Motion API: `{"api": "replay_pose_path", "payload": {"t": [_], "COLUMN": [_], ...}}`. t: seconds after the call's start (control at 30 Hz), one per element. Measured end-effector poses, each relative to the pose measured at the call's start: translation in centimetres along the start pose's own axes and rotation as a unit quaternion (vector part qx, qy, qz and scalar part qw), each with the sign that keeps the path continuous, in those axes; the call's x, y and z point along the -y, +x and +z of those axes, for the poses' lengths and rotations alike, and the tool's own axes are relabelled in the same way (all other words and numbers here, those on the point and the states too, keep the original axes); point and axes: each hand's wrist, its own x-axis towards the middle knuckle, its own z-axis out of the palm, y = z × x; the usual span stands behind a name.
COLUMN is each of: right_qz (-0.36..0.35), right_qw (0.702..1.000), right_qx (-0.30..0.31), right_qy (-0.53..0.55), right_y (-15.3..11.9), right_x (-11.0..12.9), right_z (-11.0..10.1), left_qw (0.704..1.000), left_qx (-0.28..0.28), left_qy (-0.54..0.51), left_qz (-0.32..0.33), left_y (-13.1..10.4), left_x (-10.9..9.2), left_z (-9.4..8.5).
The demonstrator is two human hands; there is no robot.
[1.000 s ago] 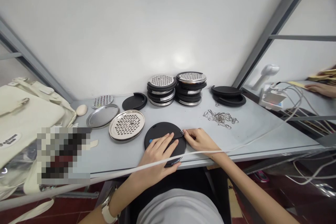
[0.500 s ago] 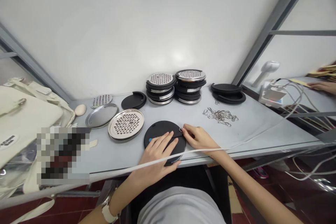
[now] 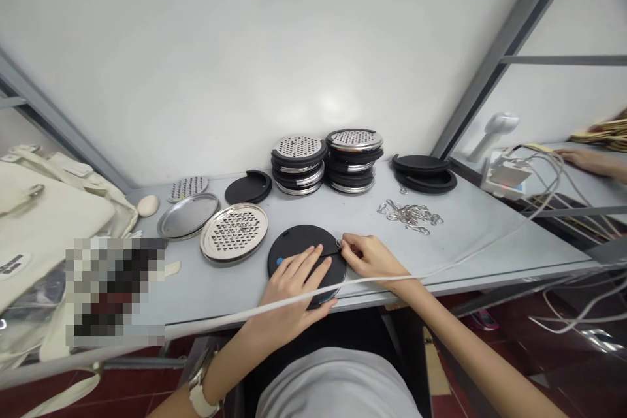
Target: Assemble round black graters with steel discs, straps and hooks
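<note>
A round black case with a small blue dot lies at the table's near edge. Across its top rests my left hand, fingers stretched out and spread, the thumb by the near rim. At the case's right edge my right hand is closed in a pinch on a small metal snap hook, mostly covered by the fingertips. Farther right lies a loose pile of metal snap hooks. Left of the case are a round metal grater plate and a plain metal disc.
Behind stand two stacks of black-rimmed graters, black covers and another grater plate. A white cable crosses in front of my wrists. A bag fills the left; another person's hand shows far right.
Both my hands and the black case hold nearly the same place. The view has shifted slightly, and the other person's hand at the far right has moved left.
</note>
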Motion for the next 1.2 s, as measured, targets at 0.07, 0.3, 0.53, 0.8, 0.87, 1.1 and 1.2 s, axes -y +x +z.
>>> {"api": "replay_pose_path", "payload": {"t": [0.07, 0.3, 0.53, 0.8, 0.87, 1.1, 1.2], "right_qz": [-0.001, -0.008, 0.005, 0.001, -0.001, -0.002, -0.007], "right_qw": [1.0, 1.0, 1.0, 1.0, 1.0, 0.999, 1.0], "right_qx": [0.002, 0.005, 0.013, 0.016, 0.012, 0.004, 0.004], "right_qy": [-0.004, -0.014, -0.002, 0.005, 0.008, 0.034, 0.019], "right_y": [-0.01, 0.09, 0.13, 0.19, 0.16, 0.01, 0.01], "right_x": [0.03, 0.16, 0.12, 0.05, 0.11, 0.15, 0.1], "right_z": [-0.03, -0.21, -0.2, -0.13, -0.15, -0.15, -0.15], "left_qw": [1.0, 1.0, 1.0, 1.0, 1.0, 1.0, 1.0], "left_qx": [0.001, -0.003, -0.004, 0.0, -0.002, -0.008, -0.007], "left_qy": [0.006, 0.019, 0.024, 0.024, 0.019, 0.018, 0.018], "left_qz": [-0.003, -0.006, 0.004, 0.009, 0.007, 0.005, 0.002], "left_y": [-0.04, -0.17, -0.23, -0.2, -0.18, -0.16, -0.17], "left_x": [-0.02, -0.03, 0.16, 0.21, 0.18, 0.13, 0.09], "left_z": [0.05, 0.35, 0.53, 0.51, 0.5, 0.42, 0.39]}}
